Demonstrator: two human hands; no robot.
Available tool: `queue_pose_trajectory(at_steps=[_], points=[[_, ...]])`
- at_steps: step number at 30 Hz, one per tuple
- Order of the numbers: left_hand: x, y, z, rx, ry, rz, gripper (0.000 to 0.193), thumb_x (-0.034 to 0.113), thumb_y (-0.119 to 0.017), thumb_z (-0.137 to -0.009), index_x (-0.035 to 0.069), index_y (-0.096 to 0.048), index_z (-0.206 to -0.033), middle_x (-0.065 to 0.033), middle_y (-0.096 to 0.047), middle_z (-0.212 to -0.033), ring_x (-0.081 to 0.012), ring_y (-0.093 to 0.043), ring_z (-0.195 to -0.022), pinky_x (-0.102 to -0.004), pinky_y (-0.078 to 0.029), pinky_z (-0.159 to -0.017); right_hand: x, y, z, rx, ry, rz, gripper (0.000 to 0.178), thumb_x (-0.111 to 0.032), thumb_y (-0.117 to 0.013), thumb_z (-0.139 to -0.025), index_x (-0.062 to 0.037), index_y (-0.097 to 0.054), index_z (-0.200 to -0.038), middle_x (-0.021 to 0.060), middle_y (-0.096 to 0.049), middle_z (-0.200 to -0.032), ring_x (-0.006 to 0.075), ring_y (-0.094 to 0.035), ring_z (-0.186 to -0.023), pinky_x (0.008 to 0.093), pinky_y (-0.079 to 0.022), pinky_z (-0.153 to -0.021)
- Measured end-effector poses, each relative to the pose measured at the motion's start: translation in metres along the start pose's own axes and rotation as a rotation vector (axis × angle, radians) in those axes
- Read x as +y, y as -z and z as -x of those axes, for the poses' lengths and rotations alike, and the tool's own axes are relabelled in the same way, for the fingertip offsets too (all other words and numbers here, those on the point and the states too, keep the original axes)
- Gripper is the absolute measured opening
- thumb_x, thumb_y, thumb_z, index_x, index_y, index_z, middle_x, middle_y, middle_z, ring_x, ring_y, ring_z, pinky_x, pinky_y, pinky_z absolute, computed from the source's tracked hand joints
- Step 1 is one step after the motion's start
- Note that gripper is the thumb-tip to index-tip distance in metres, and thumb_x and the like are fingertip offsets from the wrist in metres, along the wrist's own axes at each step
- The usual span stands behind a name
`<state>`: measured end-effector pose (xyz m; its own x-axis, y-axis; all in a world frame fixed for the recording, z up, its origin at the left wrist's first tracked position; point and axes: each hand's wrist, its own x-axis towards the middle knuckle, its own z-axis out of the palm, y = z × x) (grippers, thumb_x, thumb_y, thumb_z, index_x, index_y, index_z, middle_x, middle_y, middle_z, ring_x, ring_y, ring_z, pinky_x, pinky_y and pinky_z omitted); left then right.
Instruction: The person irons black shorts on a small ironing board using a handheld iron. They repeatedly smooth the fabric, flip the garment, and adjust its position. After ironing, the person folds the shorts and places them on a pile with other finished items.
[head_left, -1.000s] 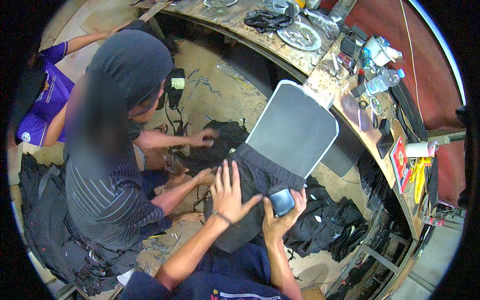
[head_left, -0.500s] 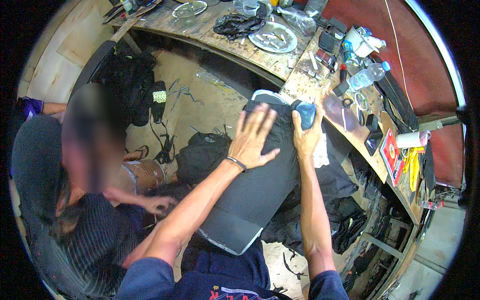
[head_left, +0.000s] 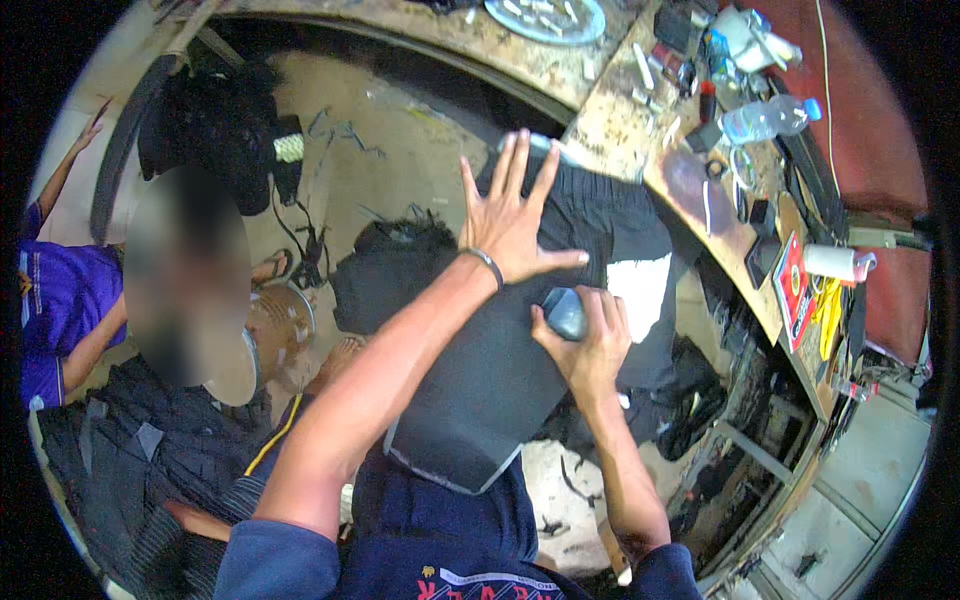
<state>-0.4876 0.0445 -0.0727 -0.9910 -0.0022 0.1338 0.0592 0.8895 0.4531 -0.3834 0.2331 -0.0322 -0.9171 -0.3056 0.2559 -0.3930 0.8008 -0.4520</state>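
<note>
A black garment (head_left: 470,380) with a gathered elastic waistband is spread over a pale-edged board (head_left: 475,491) in front of my body. My left hand (head_left: 510,225) lies on its upper left part near the waistband, fingers spread wide. In my right hand (head_left: 595,350) is a smooth blue-grey rounded block (head_left: 566,314), gripped between thumb and fingers. The block is on or just above the cloth, below my left thumb; contact with the cloth cannot be made out. Beside the right hand a white cloth piece (head_left: 640,300) shows on the garment.
A worn wooden table (head_left: 610,130) curves along the far and right side, bearing a plate (head_left: 548,18), a plastic bottle (head_left: 770,120) and a red booklet (head_left: 795,290). Dark cloth (head_left: 395,270) lies on the floor. People sit at the left, near a brown round container (head_left: 280,325).
My right hand has brought the block down from beside the waistband to the garment's middle. More of the garment and its white piece shows at the right. The view has shifted.
</note>
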Motion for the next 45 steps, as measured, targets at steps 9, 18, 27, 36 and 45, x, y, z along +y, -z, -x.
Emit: queue_pose_trajectory(at_steps=[9, 18, 27, 36, 45], points=[[-0.004, -0.002, -0.005, 0.06, -0.146, -0.059, 0.131, 0.094, -0.068, -0.072, 0.029, -0.022, -0.176, -0.0229, -0.007, -0.182, -0.0446, -0.007, -0.168, -0.0885, -0.003, -0.118, -0.034, 0.016, 0.034, -0.055, 0.036, -0.156, 0.047, -0.025, -0.098, -0.063, -0.0042, -0.069, -0.093, 0.0147, -0.07, -0.089, 0.0331, -0.064, -0.078, 0.0451, -0.053, -0.07], [-0.006, -0.004, -0.009, 0.099, -0.344, -0.078, 0.114, 0.086, -0.064, -0.083, 0.029, -0.027, -0.174, -0.0231, -0.01, -0.181, -0.0438, -0.011, -0.168, -0.089, -0.005, -0.118, -0.063, 0.0, 0.043, -0.093, 0.009, -0.154, 0.045, -0.028, -0.098, -0.067, -0.0064, -0.07, -0.094, 0.0113, -0.066, -0.089, 0.0323, -0.062, -0.082, 0.0455, -0.052, -0.073], [-0.009, -0.005, -0.013, 0.064, -0.324, -0.004, 0.117, 0.085, -0.067, -0.082, 0.027, -0.025, -0.175, -0.0216, -0.012, -0.181, -0.0428, -0.01, -0.168, -0.0878, -0.005, -0.119, -0.087, -0.01, 0.029, -0.163, 0.062, -0.165, 0.045, -0.029, -0.096, -0.066, -0.0066, -0.071, -0.096, 0.0118, -0.062, -0.087, 0.0337, -0.061, -0.084, 0.0487, -0.052, -0.076], [-0.011, -0.005, -0.017, 0.027, -0.431, 0.063, 0.111, 0.076, -0.07, -0.085, 0.025, -0.028, -0.174, -0.0239, -0.017, -0.18, -0.0426, -0.013, -0.167, -0.0834, -0.001, -0.124, -0.105, -0.034, 0.032, -0.129, -0.014, -0.145, 0.043, -0.03, -0.094, -0.07, -0.0054, -0.068, -0.093, 0.0129, -0.062, -0.085, 0.0342, -0.059, -0.078, 0.0465, -0.052, -0.072], [-0.012, -0.002, -0.025, 0.013, -0.329, 0.141, 0.133, 0.087, -0.076, -0.071, 0.024, -0.023, -0.175, -0.0235, -0.01, -0.181, -0.0431, -0.012, -0.168, -0.0728, -0.006, -0.13, -0.079, 0.002, -0.04, -0.341, 0.152, -0.138, 0.044, -0.038, -0.093, -0.069, -0.0066, -0.07, -0.091, 0.0145, -0.065, -0.087, 0.0354, -0.064, -0.083, 0.047, -0.055, -0.077]])
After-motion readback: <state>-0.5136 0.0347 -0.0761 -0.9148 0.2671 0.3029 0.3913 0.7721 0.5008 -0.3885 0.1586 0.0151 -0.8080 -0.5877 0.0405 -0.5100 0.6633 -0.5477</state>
